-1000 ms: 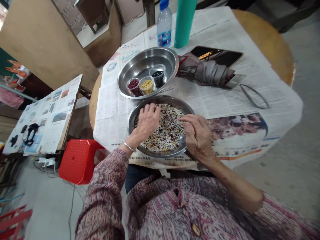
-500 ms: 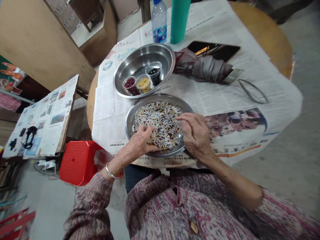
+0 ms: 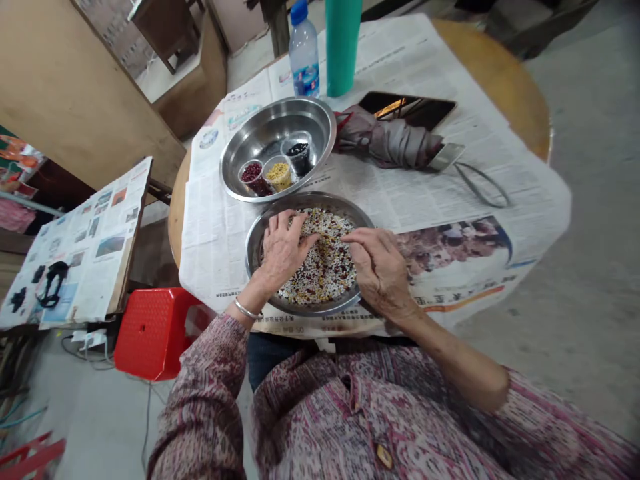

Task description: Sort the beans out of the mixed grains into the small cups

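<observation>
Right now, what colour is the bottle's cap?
Blue; the cap shows best in the current head view.

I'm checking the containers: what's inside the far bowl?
The far bowl holds a cup of dark red bits, a cup of yellow bits and a cup of black bits. The cups cover the bowl's bottom beneath them, so that part can't be seen.

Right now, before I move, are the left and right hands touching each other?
Apart. The head view shows it: a strip of mixed grains lies plainly visible between the left hand's thumb and the right hand's fingertips.
</observation>
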The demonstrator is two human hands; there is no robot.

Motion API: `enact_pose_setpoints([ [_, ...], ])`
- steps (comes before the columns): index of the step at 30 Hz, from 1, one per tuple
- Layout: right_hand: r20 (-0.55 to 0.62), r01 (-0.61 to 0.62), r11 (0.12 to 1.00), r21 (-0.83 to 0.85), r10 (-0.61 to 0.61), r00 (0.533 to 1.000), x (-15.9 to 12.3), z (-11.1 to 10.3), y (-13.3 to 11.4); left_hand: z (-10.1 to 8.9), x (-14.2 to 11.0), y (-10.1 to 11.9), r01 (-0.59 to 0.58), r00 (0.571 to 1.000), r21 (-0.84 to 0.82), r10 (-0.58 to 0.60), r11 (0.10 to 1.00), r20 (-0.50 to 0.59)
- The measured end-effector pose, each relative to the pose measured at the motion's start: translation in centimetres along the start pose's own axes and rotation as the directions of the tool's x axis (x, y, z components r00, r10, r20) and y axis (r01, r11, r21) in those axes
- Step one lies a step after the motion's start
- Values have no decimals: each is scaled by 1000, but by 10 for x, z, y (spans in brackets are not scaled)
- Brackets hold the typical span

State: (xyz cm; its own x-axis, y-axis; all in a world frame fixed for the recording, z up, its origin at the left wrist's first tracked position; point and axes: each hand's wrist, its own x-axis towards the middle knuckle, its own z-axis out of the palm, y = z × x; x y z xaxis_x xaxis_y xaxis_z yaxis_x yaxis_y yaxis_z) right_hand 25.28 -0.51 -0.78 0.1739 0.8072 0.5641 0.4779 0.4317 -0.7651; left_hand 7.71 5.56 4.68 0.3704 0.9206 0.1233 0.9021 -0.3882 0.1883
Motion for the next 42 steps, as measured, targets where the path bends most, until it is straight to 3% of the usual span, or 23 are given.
enact_pose_setpoints([
  [8, -6, 3, 1000, 8, -3, 1000, 0, 0, 0, 25, -8, 18, -219, 957, -2, 215, 976, 193],
  [12, 2, 12, 1000, 15, -12, 1000, 1, 0, -1, 14, -14, 22, -408, 869, -115, 424, 906, 256],
  [15, 0, 18, 1000, 14, -18, 1000, 1, 0, -1, -3, -30, 9, -529, 781, -193, 563, 826, 270],
  [16, 0, 18, 1000, 13, -18, 1000, 1, 0, -1, -9, -36, 3, -541, 770, -206, 579, 815, 268],
  [19, -1, 9, 1000, 11, -9, 1000, 1, 0, -1, -22, -52, -18, -522, 795, -188, 554, 832, 248],
  [22, 7, 0, 1000, 13, 0, 1000, 1, 0, -1, -25, -56, -38, -416, 882, -102, 428, 904, 197],
  [26, -1, 8, 1000, 4, -8, 1000, 1, 1, -1, -12, -36, -51, -203, 976, -65, 207, 977, 64],
  [30, 6, -5, 1000, -10, 5, 1000, 1, 1, -1, 7, -2, -37, -72, 997, -80, 71, 994, -10],
  [33, 19, -7, 1000, -15, 7, 1000, 1, 0, -2, 17, 14, -11, -86, 996, -76, 86, 993, 2],
  [36, 15, -6, 1000, -10, 6, 1000, 1, -1, -2, 20, 13, 12, -217, 972, -94, 225, 972, 76],
  [39, 7, -9, 1000, -4, 9, 1000, 1, -1, -2, 13, -4, 21, -394, 899, -140, 413, 908, 146],
  [42, 15, -22, 1000, -13, 22, 1000, 0, -1, -2, -1, -27, 13, -518, 816, -162, 542, 840, 201],
])
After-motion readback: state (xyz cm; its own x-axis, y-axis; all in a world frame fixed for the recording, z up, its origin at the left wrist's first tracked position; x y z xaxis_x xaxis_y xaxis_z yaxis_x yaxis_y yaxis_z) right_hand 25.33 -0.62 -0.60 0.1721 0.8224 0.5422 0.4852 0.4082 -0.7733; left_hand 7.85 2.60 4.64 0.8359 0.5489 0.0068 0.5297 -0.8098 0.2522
